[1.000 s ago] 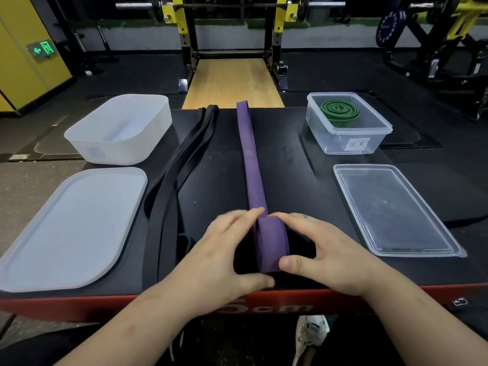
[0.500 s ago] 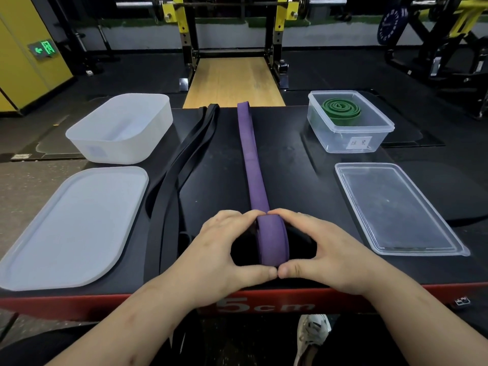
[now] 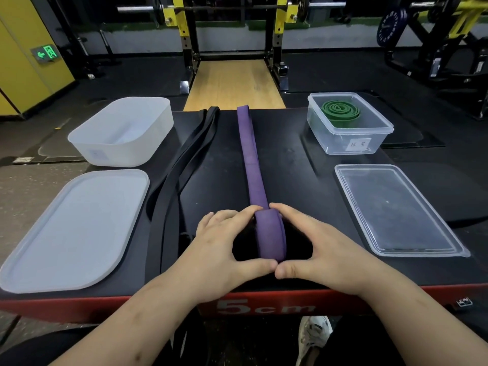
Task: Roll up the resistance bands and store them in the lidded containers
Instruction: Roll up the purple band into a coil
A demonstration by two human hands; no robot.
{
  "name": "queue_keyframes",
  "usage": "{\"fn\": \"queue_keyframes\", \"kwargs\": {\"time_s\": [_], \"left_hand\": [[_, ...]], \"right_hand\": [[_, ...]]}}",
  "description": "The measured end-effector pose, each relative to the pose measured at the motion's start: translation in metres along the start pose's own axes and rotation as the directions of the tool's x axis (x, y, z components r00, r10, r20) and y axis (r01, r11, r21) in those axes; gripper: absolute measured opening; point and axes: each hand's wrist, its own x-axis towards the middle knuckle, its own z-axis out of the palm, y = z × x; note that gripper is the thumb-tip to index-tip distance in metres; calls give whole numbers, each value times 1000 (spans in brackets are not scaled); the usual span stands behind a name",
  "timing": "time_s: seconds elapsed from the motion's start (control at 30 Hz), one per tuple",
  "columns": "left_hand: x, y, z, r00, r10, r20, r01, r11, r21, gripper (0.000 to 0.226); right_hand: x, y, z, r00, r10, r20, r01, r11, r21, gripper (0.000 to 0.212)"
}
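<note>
- So, starting at the left, what lies there?
- A white lid (image 3: 74, 228) lies flat at the near left of the black platform (image 3: 290, 167). Behind it stands an open white container (image 3: 124, 151). Just right of both, a black band (image 3: 196, 142) lies slack, running from the far edge towards the person.
- And the person's hands?
- The left hand (image 3: 219, 249) curls round the left side of the purple band (image 3: 250, 159). Its forefinger arches over the far top of the rolled end and its thumb presses the near bottom.
- Where does that band sit?
- Its near end is wound into an upright roll standing between the two hands, close to the platform's front edge. The unrolled rest lies flat and straight out to the far edge.
- The other hand?
- The right hand (image 3: 327, 249) mirrors the left, with fingers curled on the roll's right side. Its forefinger tip sits where the flat strip leaves the roll. The thumb tips meet, or nearly so, below it.
- Further right?
- A clear lid (image 3: 396, 210) lies flat near the person. Behind it an open clear container (image 3: 338, 143) holds a coiled green band (image 3: 340, 113).
</note>
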Motion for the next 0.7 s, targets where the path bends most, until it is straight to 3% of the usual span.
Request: {"fn": "queue_keyframes", "kwargs": {"time_s": [0.3,0.47,0.7], "left_hand": [[-8,2,-4,995,70,65,-67,997,-40,101],[-7,-1,1,992,124,1,-124,992,29,93],[-4,-8,3,997,73,-31,-74,997,-23,90]], "right_hand": [[-2,-3,-4,999,-32,-18,33,998,47,86],[-3,-3,-2,998,-53,-30,54,998,37,82],[-3,-1,0,999,-25,27,26,999,-31,109]]}}
